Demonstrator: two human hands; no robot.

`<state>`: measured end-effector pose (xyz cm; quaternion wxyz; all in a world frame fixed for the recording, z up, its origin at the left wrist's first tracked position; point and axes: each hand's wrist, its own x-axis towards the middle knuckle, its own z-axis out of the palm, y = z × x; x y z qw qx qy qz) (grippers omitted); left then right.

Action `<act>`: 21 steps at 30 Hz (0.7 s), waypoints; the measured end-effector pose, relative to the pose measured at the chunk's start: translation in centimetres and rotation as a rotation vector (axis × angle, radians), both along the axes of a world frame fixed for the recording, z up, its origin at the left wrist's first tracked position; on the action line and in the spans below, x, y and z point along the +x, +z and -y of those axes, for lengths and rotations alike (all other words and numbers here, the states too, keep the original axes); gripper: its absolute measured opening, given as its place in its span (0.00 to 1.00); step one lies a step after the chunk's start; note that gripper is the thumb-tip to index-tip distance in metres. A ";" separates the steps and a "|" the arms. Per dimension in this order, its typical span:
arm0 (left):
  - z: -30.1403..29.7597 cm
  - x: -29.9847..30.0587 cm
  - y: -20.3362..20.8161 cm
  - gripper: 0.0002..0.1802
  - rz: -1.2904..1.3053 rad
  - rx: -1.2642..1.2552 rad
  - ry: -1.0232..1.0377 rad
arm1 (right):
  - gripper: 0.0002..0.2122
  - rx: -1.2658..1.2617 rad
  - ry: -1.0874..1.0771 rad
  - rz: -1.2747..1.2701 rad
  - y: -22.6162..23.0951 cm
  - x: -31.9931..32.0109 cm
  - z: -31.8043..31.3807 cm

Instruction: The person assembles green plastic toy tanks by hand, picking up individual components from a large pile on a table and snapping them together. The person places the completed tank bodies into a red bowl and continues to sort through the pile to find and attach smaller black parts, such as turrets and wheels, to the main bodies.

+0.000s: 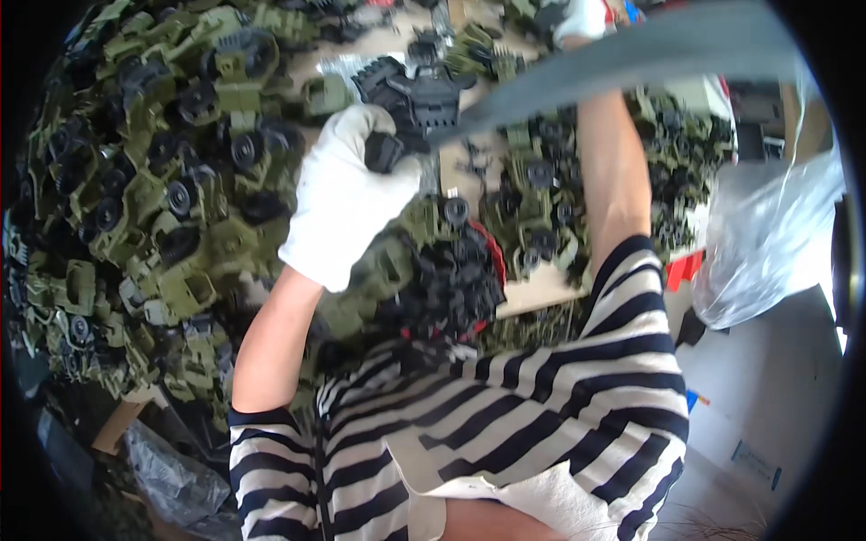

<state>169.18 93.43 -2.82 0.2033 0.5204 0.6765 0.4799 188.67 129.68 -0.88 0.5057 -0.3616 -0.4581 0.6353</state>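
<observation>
My left hand (341, 194), in a white glove, is closed with thumb and forefinger around a small black plastic part (385, 151). Just beyond it lie larger black moulded parts (435, 99), with a grille-like face on one. My right hand (585, 20), also gloved, reaches to the far edge of the view. Its fingers are mostly cut off there, so their grip is hidden. A blurred grey band (631, 59) crosses in front of my right forearm, its narrow end close to the part in my left hand. Beside the right hand shows a bit of something red and blue (622, 13).
Olive-green toy vehicle parts with black wheels (180, 198) are heaped across the left. More green vehicles (672, 153) sit at the right. A red-rimmed container of black pieces (492, 248) stands near my body. Clear plastic bag (767, 243) hangs at the right.
</observation>
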 end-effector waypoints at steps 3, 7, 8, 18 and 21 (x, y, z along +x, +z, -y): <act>6.6 2.6 -0.5 0.18 0.131 -0.266 -0.154 | 0.03 -0.047 -0.107 -0.084 0.5 -0.1 4.3; 12.7 7.5 -1.7 0.17 -0.211 -0.268 -0.454 | 0.12 -0.018 0.016 -0.027 1.2 10.5 15.6; 13.5 8.4 -2.5 0.17 -0.308 -0.257 -0.518 | 0.09 -0.177 -0.105 0.009 1.3 11.1 20.5; 13.9 10.1 -9.4 0.18 -0.486 0.084 -0.819 | 0.20 -0.458 -0.306 0.231 -10.1 10.1 43.1; 13.4 9.3 -9.6 0.22 -0.436 0.113 -0.846 | 0.25 -0.350 -0.220 0.371 -10.0 9.8 43.1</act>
